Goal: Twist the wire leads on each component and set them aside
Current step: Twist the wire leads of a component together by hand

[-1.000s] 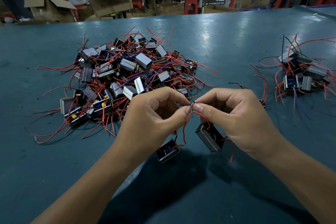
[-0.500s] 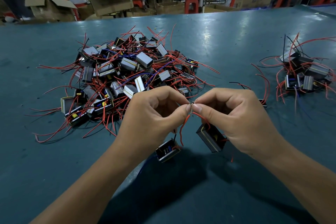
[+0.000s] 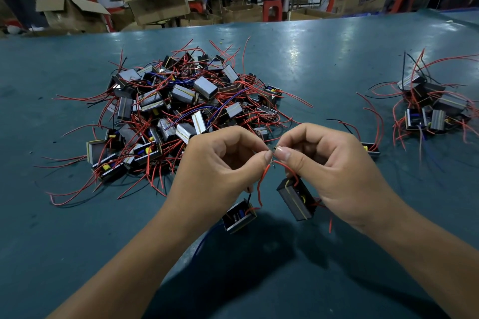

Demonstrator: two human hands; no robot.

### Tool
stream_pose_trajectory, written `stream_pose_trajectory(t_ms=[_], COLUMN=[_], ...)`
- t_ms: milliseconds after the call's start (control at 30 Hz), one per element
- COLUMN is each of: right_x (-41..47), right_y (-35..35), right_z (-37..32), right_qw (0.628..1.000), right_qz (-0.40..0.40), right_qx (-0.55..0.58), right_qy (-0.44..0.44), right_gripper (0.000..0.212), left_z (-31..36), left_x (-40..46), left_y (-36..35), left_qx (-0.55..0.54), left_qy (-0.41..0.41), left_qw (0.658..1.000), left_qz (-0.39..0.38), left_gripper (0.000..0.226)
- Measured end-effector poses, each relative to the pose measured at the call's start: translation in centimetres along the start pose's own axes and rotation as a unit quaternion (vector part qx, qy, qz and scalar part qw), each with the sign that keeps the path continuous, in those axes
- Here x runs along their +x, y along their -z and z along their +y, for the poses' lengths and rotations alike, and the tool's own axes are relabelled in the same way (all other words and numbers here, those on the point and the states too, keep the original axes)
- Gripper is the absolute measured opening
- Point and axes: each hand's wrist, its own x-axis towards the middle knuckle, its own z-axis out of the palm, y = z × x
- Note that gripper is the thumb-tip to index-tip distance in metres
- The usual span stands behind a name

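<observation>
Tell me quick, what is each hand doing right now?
Left hand: fingers curled, pinching the bare tips of the red wire leads.
Right hand: fingers curled, pinching the same tips from the other side.

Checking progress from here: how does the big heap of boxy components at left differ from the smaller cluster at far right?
The big heap of boxy components holds far more pieces than the smaller cluster at far right. The heap sits just beyond the left hand; the cluster lies well off to the side of the right hand. Both rest on the teal tabletop, tangled in red wire leads.
</observation>
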Motion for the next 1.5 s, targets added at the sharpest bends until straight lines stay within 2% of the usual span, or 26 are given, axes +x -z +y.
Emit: stream_pose_trajectory(t_ms=[633,1267,1500], right_x=[0.1,-0.1,-0.2], right_y=[-0.7,-0.7,-0.7], right_z=[0.3,0.5,0.1], right_qw=[1.000,0.999,0.999], right_qz=[0.013,0.026,-0.001], right_qx=[0.024,-0.034,-0.051], right_qy=[0.001,0.014,0.018], right_gripper=[0.009,0.005,0.006], left_z=[0.4,0.6,1.2], left_x=[-0.1,-0.5,-0.1], left_y=[-0.2,-0.3,0.3], left_qx=[0.014,0.095,0.106], left_qy=[0.004,-0.050,-0.046], left_qw=[1.000,0.994,0.993], left_qz=[-0.006,0.001,0.004], left_gripper=[0.012,0.010,0.004])
